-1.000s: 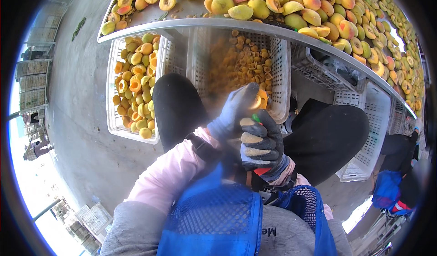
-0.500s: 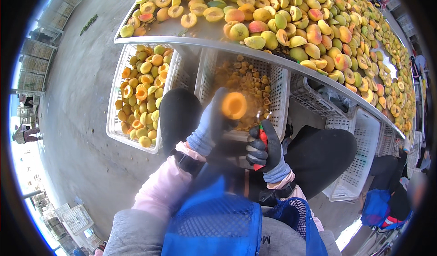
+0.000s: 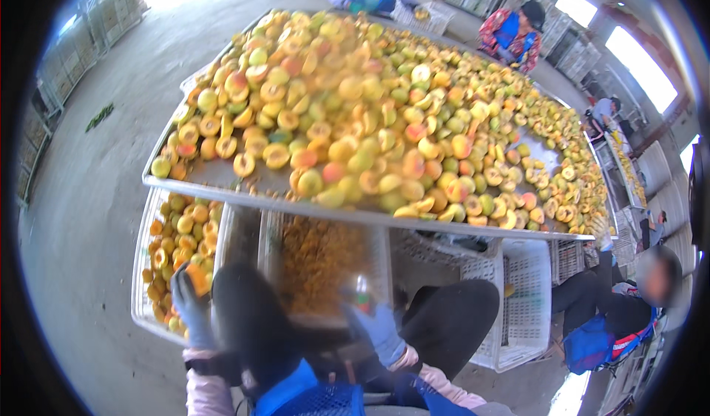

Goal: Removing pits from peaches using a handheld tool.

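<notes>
My left hand (image 3: 191, 301), in a grey-blue glove, has its fingers closed on a hollowed orange peach half (image 3: 198, 277). It is over the white crate (image 3: 138, 298) of peach halves at the left, beside my knee. My right hand (image 3: 377, 327), also gloved and smeared by motion, grips a small pitting tool (image 3: 362, 295) whose green part and metal tip show above the fingers. It hovers at the near edge of the middle crate (image 3: 381, 264), which holds a brown-orange heap of pits, blurred.
A metal-edged table (image 3: 333, 212) piled with cut peaches (image 3: 355, 120) spans the space ahead. White crates (image 3: 526, 298) stand to the right of my knees. A co-worker (image 3: 614, 305) sits at the right; others (image 3: 514, 35) work beyond the table.
My left hand has moved left with the peach half, from above the middle crate to the left crate. My right hand has shifted left and lower. The view has tilted up, showing more of the table.
</notes>
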`<state>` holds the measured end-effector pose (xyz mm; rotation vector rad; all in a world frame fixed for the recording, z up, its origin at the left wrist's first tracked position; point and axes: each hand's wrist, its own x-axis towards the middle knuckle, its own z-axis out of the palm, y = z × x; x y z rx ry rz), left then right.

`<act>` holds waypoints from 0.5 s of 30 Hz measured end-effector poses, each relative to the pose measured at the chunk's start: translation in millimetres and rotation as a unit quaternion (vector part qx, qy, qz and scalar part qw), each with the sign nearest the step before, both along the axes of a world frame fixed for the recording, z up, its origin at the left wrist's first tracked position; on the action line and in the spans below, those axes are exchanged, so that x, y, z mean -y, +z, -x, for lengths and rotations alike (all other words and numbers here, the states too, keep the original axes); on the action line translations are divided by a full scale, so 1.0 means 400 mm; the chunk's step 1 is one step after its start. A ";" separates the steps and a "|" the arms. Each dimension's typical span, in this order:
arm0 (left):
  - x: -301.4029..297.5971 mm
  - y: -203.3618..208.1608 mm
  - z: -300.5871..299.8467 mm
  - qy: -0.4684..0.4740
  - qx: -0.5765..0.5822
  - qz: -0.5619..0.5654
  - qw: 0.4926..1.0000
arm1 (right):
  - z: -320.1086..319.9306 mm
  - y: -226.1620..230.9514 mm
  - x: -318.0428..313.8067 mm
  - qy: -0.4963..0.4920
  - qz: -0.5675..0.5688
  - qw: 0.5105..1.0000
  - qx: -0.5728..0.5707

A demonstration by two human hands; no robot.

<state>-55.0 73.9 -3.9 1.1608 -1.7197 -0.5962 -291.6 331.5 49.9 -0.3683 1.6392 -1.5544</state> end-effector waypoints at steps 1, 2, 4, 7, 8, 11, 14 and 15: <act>0.054 -0.041 -0.079 0.004 -0.069 -0.088 0.994 | 0.006 0.000 -0.010 -0.010 0.003 0.998 0.069; 0.083 -0.106 -0.145 0.062 -0.032 -0.089 0.994 | 0.002 -0.008 -0.019 -0.014 0.005 0.995 0.098; 0.086 -0.192 -0.221 0.105 0.309 -0.109 0.939 | 0.008 -0.029 -0.024 -0.015 0.004 0.990 0.142; 0.023 -0.372 -0.345 0.073 0.478 -0.214 0.849 | 0.008 -0.042 0.008 0.006 0.009 0.988 0.156; 0.059 -0.398 -0.381 0.082 0.454 -0.221 0.859 | -0.007 -0.049 0.019 0.017 0.017 0.983 0.181; 0.125 -0.271 -0.244 0.075 0.457 -0.210 0.861 | 0.036 -0.097 0.012 0.048 -0.043 0.991 0.119; 0.174 -0.076 0.016 0.068 0.266 -0.033 0.961 | 0.056 -0.078 0.047 -0.004 0.042 0.994 0.098; 0.135 0.018 0.152 0.020 0.178 -0.013 0.984 | 0.061 -0.074 0.063 -0.017 0.021 0.992 0.125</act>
